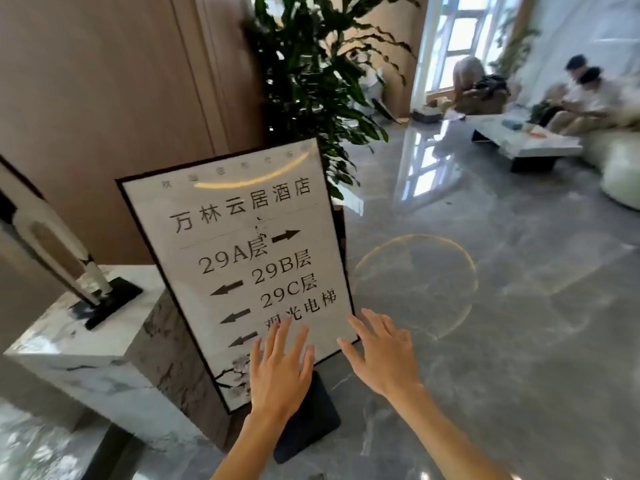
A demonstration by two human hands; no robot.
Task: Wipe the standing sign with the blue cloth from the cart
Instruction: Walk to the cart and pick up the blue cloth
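1. We see the standing sign (242, 258) at the centre of the view, tilted back, its black-framed white panel printed with arrows and floor labels; a curved glare streak washes out the small top line of text.
2. Our left hand (277, 372) is spread at 6 o'clock in front of the sign's lower panel, fingers straight and apart, holding nothing. It covers part of the bottom text and flower print, and we cannot tell whether the fingertips touch the surface.
3. Our right hand (381, 351) lies at 5 o'clock, also flat and empty, fingers reaching toward the sign's lower right corner; contact with the frame is unclear.
4. The sign's dark base (311, 424) shows below the hands, partly hidden by the left forearm.
5. A marble plinth (83, 344) at 8 o'clock carries a sculpture (48, 247) cut off by the left edge.
6. A leafy plant (311, 81) rises at 12 o'clock behind the sign, its pot hidden.
7. Blurred seated people (585, 95) and a low table (526, 142) sit at 2 o'clock.
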